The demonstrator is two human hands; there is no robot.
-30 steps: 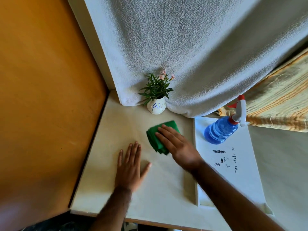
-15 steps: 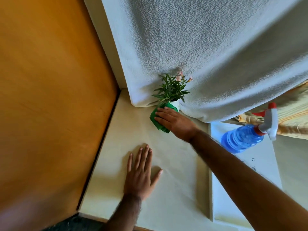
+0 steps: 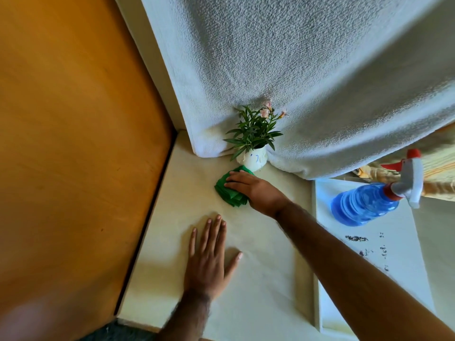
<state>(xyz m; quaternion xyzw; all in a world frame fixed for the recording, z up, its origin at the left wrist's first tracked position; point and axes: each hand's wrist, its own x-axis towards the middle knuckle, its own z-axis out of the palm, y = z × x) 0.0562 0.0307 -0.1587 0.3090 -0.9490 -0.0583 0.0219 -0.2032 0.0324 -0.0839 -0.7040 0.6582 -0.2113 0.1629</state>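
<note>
green cloth [image 3: 230,193] under right hand [image 3: 256,190] touches vase [image 3: 253,159].

An orange wooden panel [image 3: 73,143] is seen on the left; a white textured cloth [image 3: 295,70] is draped behind the cream tabletop [image 3: 270,291].

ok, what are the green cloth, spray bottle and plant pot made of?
Green cloth: soft woven or microfibre fabric, matte; folded layers show at its edge.
Spray bottle: translucent blue plastic, glossy, ribbed wall, white trigger.
Pot: smooth white, likely glazed ceramic, possibly plastic; can't tell.
</note>
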